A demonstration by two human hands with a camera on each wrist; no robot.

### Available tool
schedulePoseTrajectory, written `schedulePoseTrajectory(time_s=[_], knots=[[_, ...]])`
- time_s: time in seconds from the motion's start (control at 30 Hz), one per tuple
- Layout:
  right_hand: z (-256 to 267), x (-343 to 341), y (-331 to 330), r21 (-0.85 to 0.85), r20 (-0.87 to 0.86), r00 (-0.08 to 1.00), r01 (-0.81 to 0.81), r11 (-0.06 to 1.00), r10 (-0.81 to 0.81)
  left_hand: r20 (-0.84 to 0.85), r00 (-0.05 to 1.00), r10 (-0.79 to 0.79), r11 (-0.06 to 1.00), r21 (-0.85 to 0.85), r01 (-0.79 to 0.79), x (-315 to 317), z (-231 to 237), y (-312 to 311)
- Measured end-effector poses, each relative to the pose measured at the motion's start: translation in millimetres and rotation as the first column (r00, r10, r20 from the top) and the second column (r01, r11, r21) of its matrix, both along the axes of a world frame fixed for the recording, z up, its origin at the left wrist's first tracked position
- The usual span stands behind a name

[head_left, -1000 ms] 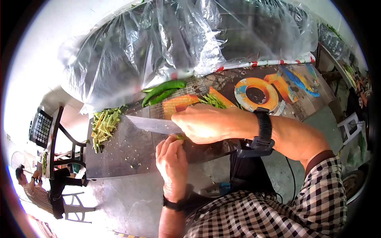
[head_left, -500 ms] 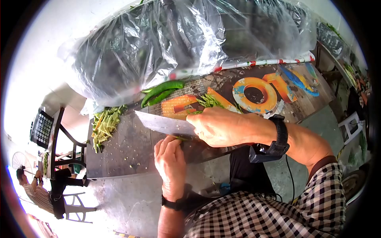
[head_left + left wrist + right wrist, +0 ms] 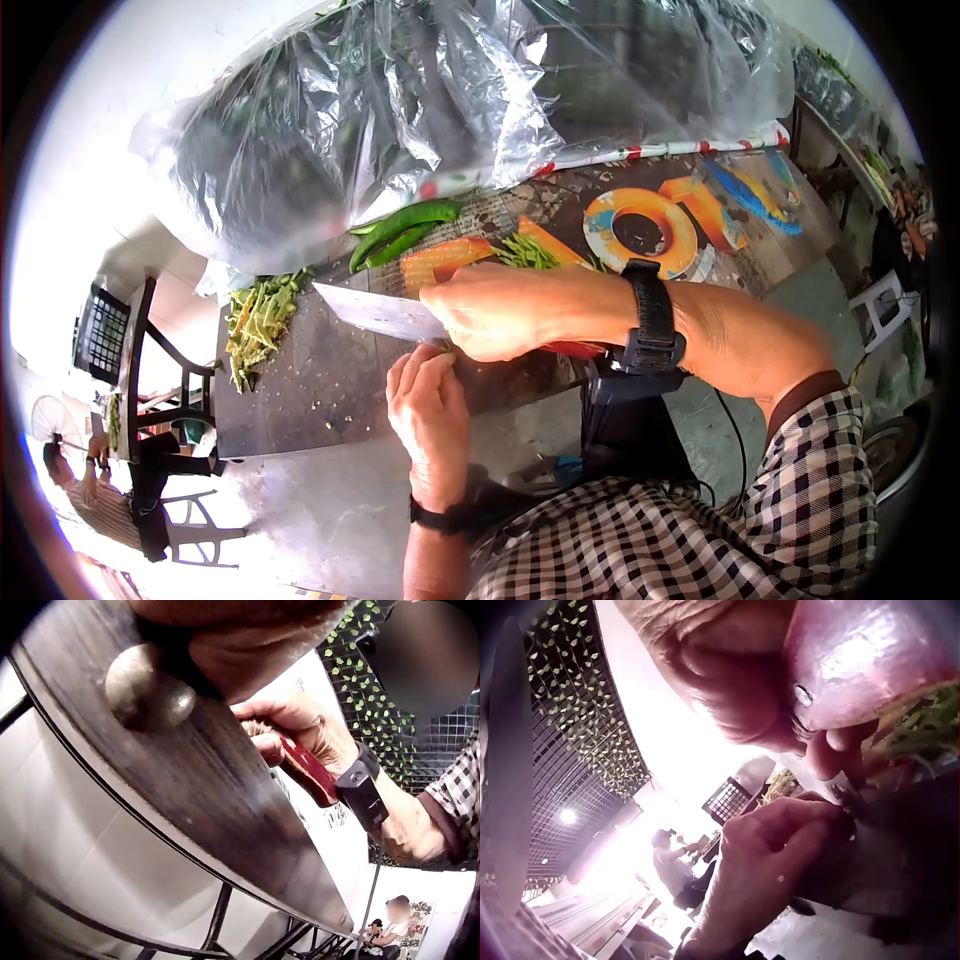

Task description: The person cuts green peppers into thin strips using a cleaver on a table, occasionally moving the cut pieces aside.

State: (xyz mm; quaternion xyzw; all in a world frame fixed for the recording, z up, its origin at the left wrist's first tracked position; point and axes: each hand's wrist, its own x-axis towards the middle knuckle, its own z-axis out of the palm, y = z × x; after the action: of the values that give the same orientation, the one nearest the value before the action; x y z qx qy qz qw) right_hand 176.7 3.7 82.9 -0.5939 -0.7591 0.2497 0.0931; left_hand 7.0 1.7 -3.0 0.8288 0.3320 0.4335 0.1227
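My right hand (image 3: 520, 312) grips the red handle (image 3: 311, 769) of a wide-bladed kitchen knife (image 3: 380, 312); its blade points left across the table. Just below the blade, my left hand (image 3: 430, 415) has its fingers bent, fingertips down at the table's near side. It pinches a small green pepper piece, mostly hidden under the fingertips and the knife. In the right wrist view, the left fingertips are close beside the blade. Thin green pepper strips (image 3: 525, 252) lie beyond the right hand. Whole long green peppers (image 3: 418, 216) lie farther back, and a pile of pale green pepper scraps (image 3: 262, 322) sits left.
Clear plastic sheeting (image 3: 400, 120) covers bulky things along the table's far side. Small crumbs dot the dark tabletop (image 3: 330, 370). Another person (image 3: 105, 500) sits at a table on the far left, near a black crate (image 3: 102, 335). A white stool (image 3: 880, 315) stands right.
My right hand and the knife shifted right, then came back left beside the left fingertips. The left hand has stayed nearly in place.
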Motion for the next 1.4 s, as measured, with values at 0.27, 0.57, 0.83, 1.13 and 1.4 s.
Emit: schedulePoseTrajectory(time_s=[0.27, 0.57, 0.83, 1.13, 1.4], knots=[[4.0, 28.8, -34.3, 0.013, -0.133, 0.989, 0.067, 0.998, -0.065, -0.010, 1.000, 0.029, 0.999, -0.025, -0.030, -1.6, 2.0, -3.2], [4.9, 29.1, -55.4, 0.255, -0.163, 0.987, 0.051, 0.966, -0.009, 0.013, 1.000, 0.027, 0.999, 0.019, -0.027, 1.0, -1.2, -1.6], [4.1, 28.2, -48.4, -0.022, -0.171, 0.983, 0.060, 0.998, -0.063, 0.003, 1.000, 0.016, 1.000, 0.022, -0.016, 0.6, -2.4, 0.5], [13.6, 11.5, -20.5, -0.112, -0.185, 0.983, -0.006, 0.994, -0.015, -0.020, 0.998, 0.060, 0.998, 0.026, -0.059, 0.7, -5.9, 1.3], [2.6, 18.9, -22.7, -0.032, -0.222, 0.968, 0.110, 0.993, -0.115, -0.022, 0.999, 0.037, 0.999, -0.002, -0.037, -1.7, -1.9, 1.6]])
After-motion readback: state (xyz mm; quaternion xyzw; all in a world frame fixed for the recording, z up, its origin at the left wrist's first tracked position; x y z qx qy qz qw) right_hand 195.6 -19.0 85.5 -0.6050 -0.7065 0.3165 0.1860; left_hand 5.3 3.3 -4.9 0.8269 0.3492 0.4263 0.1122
